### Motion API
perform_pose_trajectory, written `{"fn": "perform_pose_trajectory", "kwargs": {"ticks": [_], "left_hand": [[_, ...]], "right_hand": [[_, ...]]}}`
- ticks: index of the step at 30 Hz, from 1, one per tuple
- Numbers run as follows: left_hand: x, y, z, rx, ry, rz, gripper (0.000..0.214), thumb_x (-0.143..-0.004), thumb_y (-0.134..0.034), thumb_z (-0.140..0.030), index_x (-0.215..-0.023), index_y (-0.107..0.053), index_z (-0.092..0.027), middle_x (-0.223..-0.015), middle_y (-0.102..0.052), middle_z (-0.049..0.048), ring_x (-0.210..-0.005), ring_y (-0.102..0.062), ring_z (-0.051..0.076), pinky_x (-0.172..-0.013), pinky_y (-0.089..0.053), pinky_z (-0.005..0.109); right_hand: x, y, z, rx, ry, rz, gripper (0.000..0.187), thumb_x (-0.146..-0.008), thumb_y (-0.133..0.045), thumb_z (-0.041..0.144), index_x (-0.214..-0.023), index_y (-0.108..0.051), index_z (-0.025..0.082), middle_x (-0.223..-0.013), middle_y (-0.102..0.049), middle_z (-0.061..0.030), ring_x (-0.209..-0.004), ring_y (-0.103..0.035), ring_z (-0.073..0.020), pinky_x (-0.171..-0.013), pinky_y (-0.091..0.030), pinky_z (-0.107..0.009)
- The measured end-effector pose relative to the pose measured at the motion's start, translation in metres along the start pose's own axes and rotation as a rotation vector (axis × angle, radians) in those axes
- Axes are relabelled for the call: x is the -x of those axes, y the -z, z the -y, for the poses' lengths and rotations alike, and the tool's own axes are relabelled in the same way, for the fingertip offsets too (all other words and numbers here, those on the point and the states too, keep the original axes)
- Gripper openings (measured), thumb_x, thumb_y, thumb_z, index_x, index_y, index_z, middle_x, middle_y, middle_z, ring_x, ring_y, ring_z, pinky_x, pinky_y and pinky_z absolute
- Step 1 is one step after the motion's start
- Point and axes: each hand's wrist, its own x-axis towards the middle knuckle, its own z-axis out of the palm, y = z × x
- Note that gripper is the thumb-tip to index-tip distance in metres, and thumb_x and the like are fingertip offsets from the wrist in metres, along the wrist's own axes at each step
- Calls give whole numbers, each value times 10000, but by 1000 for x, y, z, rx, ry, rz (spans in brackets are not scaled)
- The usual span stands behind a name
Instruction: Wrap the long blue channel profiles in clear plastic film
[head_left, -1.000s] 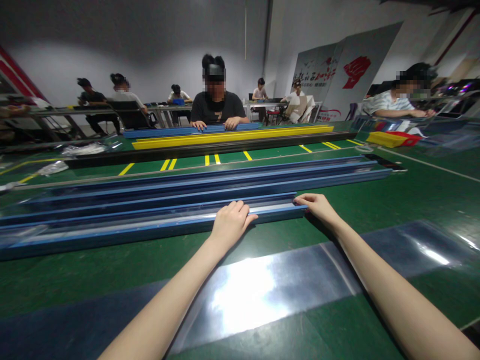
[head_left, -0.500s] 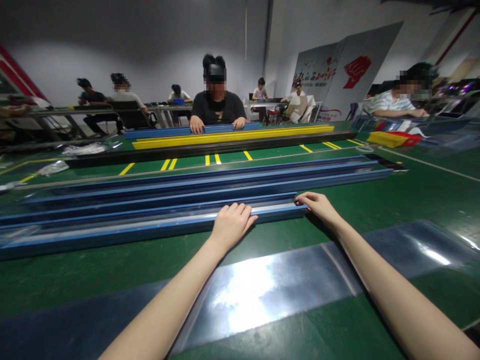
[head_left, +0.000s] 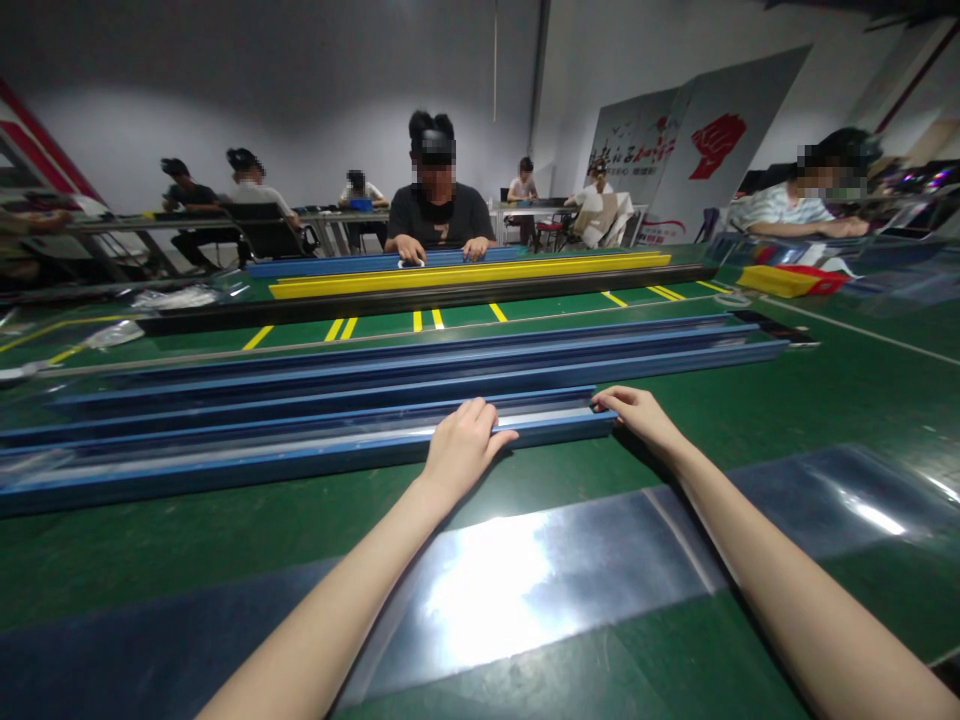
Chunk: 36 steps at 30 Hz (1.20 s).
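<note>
A long, straight blue channel [head_left: 300, 452], smooth and faintly glossy with a pale strip along its top, is laid nearest on the green tabletop [head_left: 150, 560]. The left hand [head_left: 459, 448] is pressed flat on it near its right end, its grip open with the fingers spread over the top. The right hand [head_left: 637, 412] is set at the channel's end, fingertips touching, nothing clasped. Beyond the channel, more blue channels [head_left: 420, 370] are stacked parallel. Before it, a shiny clear film sheet [head_left: 525, 590] is spread. Against 1 second earlier, nothing is seen to differ.

Dim overhead light glares off the clear film [head_left: 510, 590]; wide-angle distortion bends the edges.
</note>
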Motion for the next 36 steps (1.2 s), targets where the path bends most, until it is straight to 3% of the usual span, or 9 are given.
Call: {"fn": "perform_pose_trajectory", "kwargs": {"ticks": [11, 15, 18, 24, 36], "left_hand": [[1, -4, 0, -97, -54, -9, 290, -841, -428, -439, -776, -506, -167, -780, -566, 37, -758, -519, 173, -622, -355, 274], [3, -6, 1, -142, -95, -26, 303, -859, -394, -430, -792, -516, -161, -767, -565, 57, -751, -519, 187, -602, -336, 284], [3, -6, 1, -144, -104, -26, 306, -862, -390, -425, -797, -522, -157, -755, -565, 63, -740, -521, 191, -592, -328, 286], [3, -5, 0, -165, -94, -12, 325, -857, -395, -437, -788, -534, -152, -737, -576, 68, -732, -528, 200, -594, -327, 297], [5, -8, 2, -206, -127, -34, 322, -863, -382, -431, -786, -529, -156, -731, -584, 54, -720, -528, 191, -596, -313, 301]], "right_hand": [[5, 1, 8, 94, 46, -59, 251, -655, -486, 410, -692, -572, 177, -624, -581, -13, -504, -453, -109, -488, -340, -236], [17, -3, 23, 413, 244, -155, 269, -761, -403, 388, -600, -504, 199, -580, -548, -3, -565, -475, -127, -549, -323, -239], [29, -13, 36, 643, 444, -123, 353, -838, -341, 406, -588, -480, 199, -598, -539, -25, -579, -463, -136, -564, -302, -252], [50, -39, 51, 852, 753, 94, 283, -873, -364, 383, -774, -546, 190, -760, -576, -61, -757, -503, -180, -677, -335, -275], [51, -47, 45, 816, 797, 100, 175, -870, -385, 259, -751, -494, 189, -773, -522, -64, -771, -458, -186, -661, -348, -277]]}}
